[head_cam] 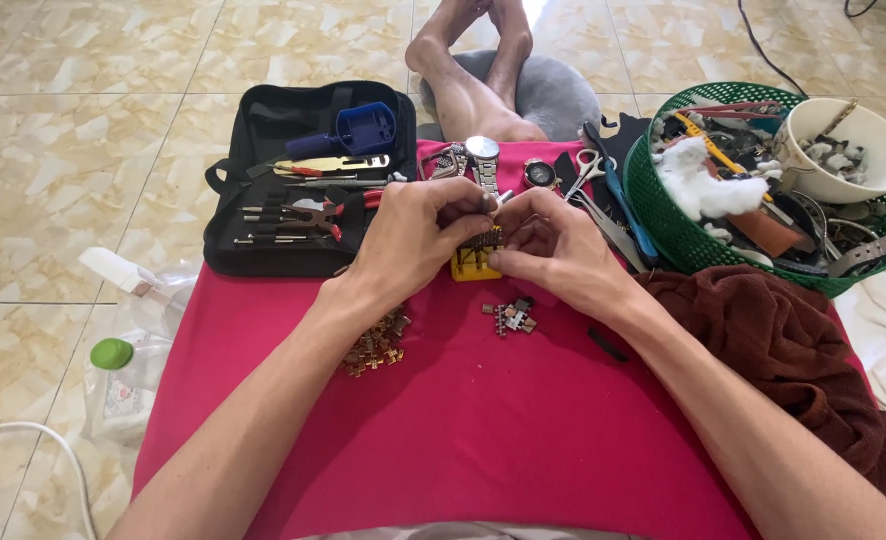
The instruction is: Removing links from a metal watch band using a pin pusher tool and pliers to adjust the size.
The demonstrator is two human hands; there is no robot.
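My left hand and my right hand meet over a small yellow block holder on the red cloth. Between the fingertips of both hands is a short dark metal watch-band piece, resting on the yellow holder. A thin silver tool tip sticks out above the fingers; which hand pinches it I cannot tell. A loose group of dark band links lies just below my right hand. A gold-coloured band lies beside my left forearm.
An open black tool case with screwdrivers, pliers and a blue tool lies at back left. A silver watch, scissors and tweezers lie behind the hands. A green basket holds parts and a white bowl. A brown cloth is on the right; bare feet lie ahead.
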